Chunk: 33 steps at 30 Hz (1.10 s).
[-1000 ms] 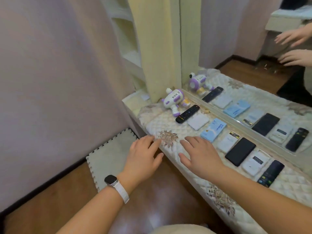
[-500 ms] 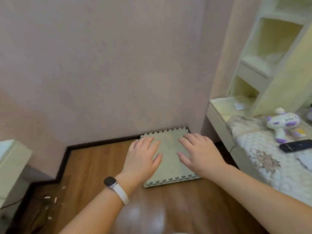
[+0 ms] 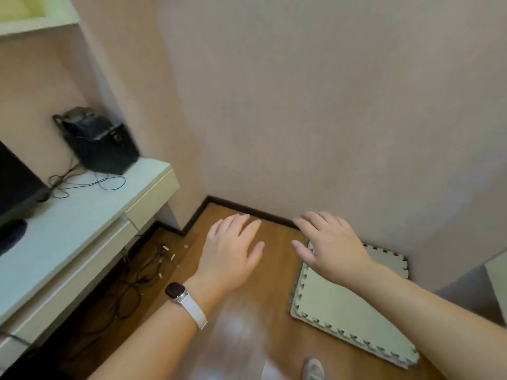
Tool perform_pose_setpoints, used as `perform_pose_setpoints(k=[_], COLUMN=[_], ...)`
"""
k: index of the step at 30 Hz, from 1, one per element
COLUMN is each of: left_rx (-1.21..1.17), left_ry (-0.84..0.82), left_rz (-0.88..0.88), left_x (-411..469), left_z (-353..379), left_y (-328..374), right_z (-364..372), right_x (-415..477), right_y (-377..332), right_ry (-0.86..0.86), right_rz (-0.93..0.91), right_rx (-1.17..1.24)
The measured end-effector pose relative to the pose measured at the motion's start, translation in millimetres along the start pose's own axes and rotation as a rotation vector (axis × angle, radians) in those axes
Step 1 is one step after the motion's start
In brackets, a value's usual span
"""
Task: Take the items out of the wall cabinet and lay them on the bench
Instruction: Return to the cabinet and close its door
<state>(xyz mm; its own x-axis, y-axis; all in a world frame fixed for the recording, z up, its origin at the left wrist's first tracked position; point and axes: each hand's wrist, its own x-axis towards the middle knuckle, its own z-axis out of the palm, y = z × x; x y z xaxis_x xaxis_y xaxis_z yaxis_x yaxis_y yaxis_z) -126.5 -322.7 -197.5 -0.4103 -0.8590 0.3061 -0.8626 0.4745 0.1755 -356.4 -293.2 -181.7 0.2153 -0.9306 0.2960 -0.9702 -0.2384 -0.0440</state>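
Both hands hang in mid-air, palms down, fingers straight and slightly spread, holding nothing: the left hand (image 3: 230, 253), with a white-strapped watch (image 3: 177, 290) on its wrist, over the wooden floor (image 3: 247, 330); the right hand (image 3: 332, 245) over the near corner of a pale foam mat (image 3: 345, 308). The mat lies against a plain pinkish wall (image 3: 329, 105) with a dark skirting (image 3: 247, 209). On the left, a white desk (image 3: 82, 215) carries a black box (image 3: 101, 144) trailing thin wires, and a dark screen (image 3: 13, 182) is cut off by the frame. Cables (image 3: 137, 278) tangle on the floor under the desk. Only a pale corner at the right edge shows of what is perhaps the bench (image 3: 497, 281); its top lies out of frame.
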Motion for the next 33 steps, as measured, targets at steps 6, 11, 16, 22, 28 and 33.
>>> perform_pose_setpoints(k=[6,11,16,22,28,33], left_rx=[0.129,0.208,0.292,0.359,0.406,0.434], left_ry=[0.023,0.057,0.084,0.162,0.17,0.195], left_rz=[-0.188,-0.303,-0.406,-0.504,-0.595,-0.607], left_x=[20.9,68.1,126.4,165.4,182.5,200.8], left_z=[-11.7,-28.3,-37.6,-49.8,-68.3,-81.2], left_y=[-49.1,-74.9,-95.2,-109.5,-144.6,-191.0], right_z=[31.1,47.9,47.7,51.3,46.5,48.5], right_x=[86.0,167.0,246.5,326.8,380.0,427.2], right_y=[-9.7,-6.6,8.0,13.1,-7.5,-34.0], right_ry=[0.008,0.026,0.077,0.11,0.114,0.101], right_rz=[-0.175,-0.294,-0.399,-0.51,-0.57,-0.608], right_rx=[0.071,0.135,0.203,0.267,0.355,0.354])
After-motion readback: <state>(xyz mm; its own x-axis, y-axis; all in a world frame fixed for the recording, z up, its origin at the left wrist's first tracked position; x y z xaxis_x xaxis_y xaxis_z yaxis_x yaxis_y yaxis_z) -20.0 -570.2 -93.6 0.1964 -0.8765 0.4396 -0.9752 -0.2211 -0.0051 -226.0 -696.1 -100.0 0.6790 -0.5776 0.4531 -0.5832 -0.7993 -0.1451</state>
